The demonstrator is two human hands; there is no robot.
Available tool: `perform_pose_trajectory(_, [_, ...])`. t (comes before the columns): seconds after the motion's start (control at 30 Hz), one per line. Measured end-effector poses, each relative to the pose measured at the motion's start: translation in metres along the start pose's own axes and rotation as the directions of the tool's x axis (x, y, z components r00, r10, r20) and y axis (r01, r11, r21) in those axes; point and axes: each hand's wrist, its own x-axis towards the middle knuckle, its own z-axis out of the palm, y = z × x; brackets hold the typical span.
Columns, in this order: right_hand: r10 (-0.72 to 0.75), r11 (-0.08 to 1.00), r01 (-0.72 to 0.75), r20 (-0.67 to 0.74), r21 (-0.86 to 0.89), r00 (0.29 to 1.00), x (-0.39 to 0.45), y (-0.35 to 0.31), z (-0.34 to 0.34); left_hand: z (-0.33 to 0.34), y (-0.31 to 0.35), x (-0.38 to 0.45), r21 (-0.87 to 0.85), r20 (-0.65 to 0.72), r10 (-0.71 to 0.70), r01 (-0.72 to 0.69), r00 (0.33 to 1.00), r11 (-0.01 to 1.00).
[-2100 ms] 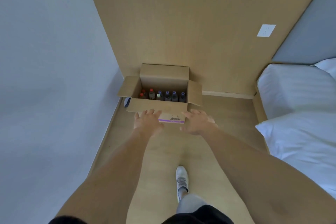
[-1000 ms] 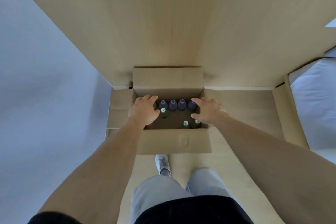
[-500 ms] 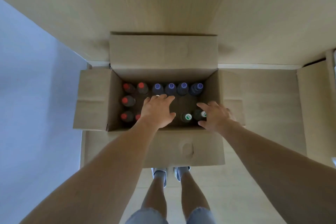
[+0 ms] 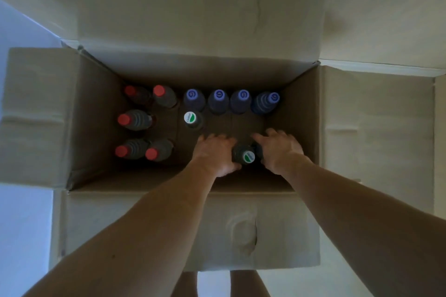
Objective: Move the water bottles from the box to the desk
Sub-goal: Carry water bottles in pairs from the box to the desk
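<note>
View from above into an open corrugated cardboard box [image 4: 299,113], brown and matte, its four flaps folded outward; the near flap bears a crumpled oval dent. Inside stand clear ribbed plastic water bottles, all upright, long axes vertical and round caps toward the camera. Five red-capped bottles [image 4: 135,119] cluster at the left; four blue-capped bottles [image 4: 218,101] form a row along the far wall, the rightmost leaning slightly right. One bottle with a white-and-green cap [image 4: 191,119] stands just in front of that row. A second white-and-green-capped bottle [image 4: 245,155] stands near the front wall, between the two hands.

The left hand [image 4: 216,154] lies against this bottle's left side, fingers extended forward and relaxed, thumb at its base; no closed grip is visible. The right hand [image 4: 280,148] is just right of it, fingers spread and straight; whether it covers another bottle cannot be told. Bottle bodies are dim in the box's shadow, and labels are unreadable. Both forearms enter from the bottom edge, cut off by the frame; bare legs show below the box.
</note>
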Motion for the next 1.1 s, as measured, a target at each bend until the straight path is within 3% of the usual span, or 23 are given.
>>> perform_pose_trajectory(0.3, [-0.01, 1.0, 0.008, 0.08, 0.03, 0.997, 0.037, 0.006, 0.02, 0.016, 0.012, 0.038, 0.008, 0.112, 0.063, -0.064, 0.992, 0.998])
perform_pose_trajectory(0.6, [-0.008, 1.0, 0.005, 0.138, 0.025, 0.99, 0.045, 0.006, 0.025, 0.004, -0.003, 0.028, -0.096, -0.039, 0.073, -0.077, 0.997, 0.992])
perform_pose_trajectory(0.77, [-0.009, 0.999, 0.012, 0.121, -0.03, 0.993, 0.045, 0.001, 0.023, -0.007, -0.019, 0.023, -0.185, -0.015, 0.003, -0.005, 1.0, 0.983])
perform_pose_trajectory(1.1, [0.04, 0.999, -0.039, 0.144, -0.006, 0.989, 0.05, -0.008, 0.019, -0.007, -0.044, 0.021, -0.182, -0.052, -0.042, 0.032, 0.998, 0.983])
